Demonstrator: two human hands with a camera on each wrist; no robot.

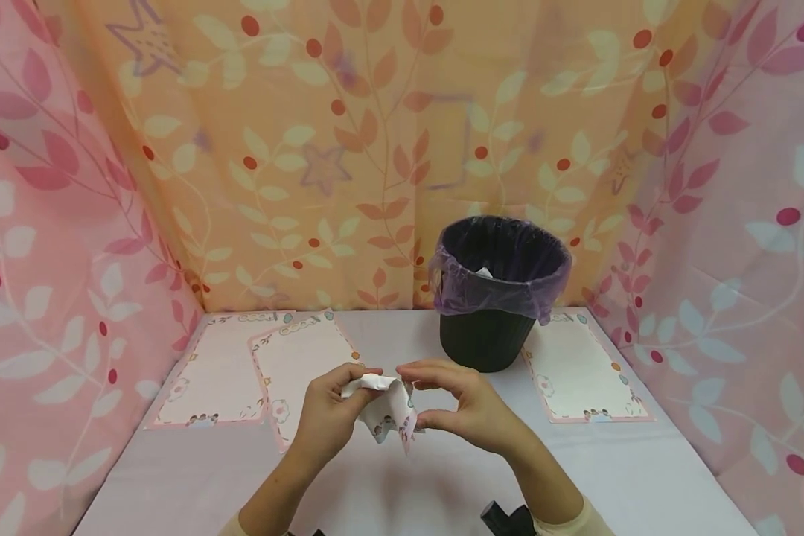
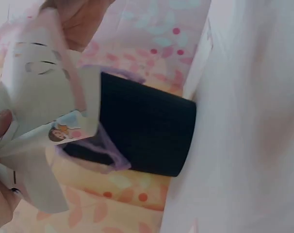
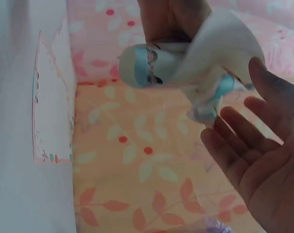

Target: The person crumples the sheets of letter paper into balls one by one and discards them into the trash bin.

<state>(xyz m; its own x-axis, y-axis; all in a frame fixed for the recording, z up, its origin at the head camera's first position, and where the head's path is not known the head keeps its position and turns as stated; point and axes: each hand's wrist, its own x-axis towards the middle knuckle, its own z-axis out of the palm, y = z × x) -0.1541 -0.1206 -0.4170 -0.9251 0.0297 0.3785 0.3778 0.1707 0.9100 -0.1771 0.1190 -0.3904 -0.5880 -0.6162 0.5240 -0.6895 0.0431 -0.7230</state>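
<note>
My left hand (image 1: 335,406) pinches a partly crumpled sheet of paper (image 1: 383,417) between thumb and fingers, above the table. White with a pink border and small printed figures, the paper is bent into folds, as the left wrist view also shows of the paper (image 2: 50,92). To its right is my right hand (image 1: 465,406), fingers extended and spread from the thumb. In the right wrist view, the thumb and fingertips of my right hand (image 3: 268,150) are right at the edge of the crumpled paper (image 3: 220,63), and the palm faces it.
Two flat bordered sheets lie at the left, the outer sheet (image 1: 221,372) partly under the inner sheet (image 1: 301,372). Another sheet (image 1: 583,372) lies at the right. A black bin (image 1: 485,339) with a purple liner (image 1: 496,298) stands at the back, something white inside. Patterned curtains (image 1: 275,186) surround the table.
</note>
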